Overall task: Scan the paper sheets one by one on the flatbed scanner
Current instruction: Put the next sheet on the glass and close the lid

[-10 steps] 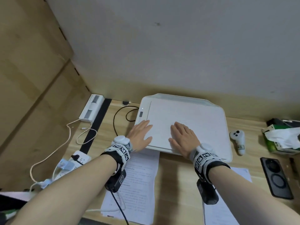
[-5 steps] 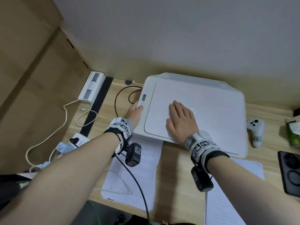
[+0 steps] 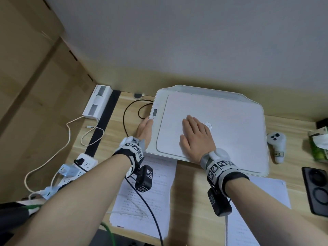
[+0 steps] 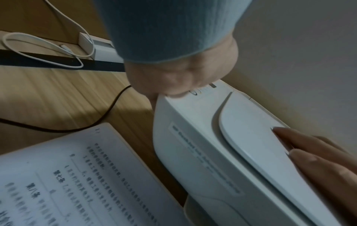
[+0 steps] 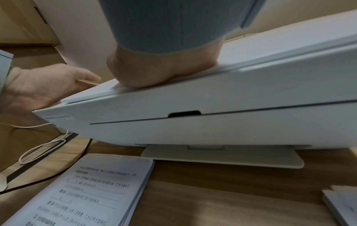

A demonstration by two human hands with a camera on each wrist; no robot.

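Observation:
The white flatbed scanner [image 3: 230, 132] stands on the desk with its lid down. My right hand [image 3: 194, 134] lies flat on the lid, fingers straight, left of the middle; its heel [image 5: 160, 71] presses on the lid's front edge. My left hand [image 3: 144, 127] rests against the scanner's left side, thumb on the control strip [image 3: 155, 112] near a button. It holds nothing. A stack of printed sheets [image 3: 147, 192] lies in front of the scanner under my left forearm. A second pile of sheets [image 3: 262, 197] lies under my right forearm. Whatever is under the lid is hidden.
Right of the scanner lie a white controller [image 3: 276, 144], a green tissue pack [image 3: 318, 148] and a black phone [image 3: 317, 189]. To the left are a black cable [image 3: 126, 118], a white cable [image 3: 71, 132], a power strip [image 3: 80, 166] and a white box [image 3: 97, 102]. A wall stands close behind.
My left hand has left the lid's front left and gone to the scanner's left side by the control strip. My right hand slid a little farther onto the lid.

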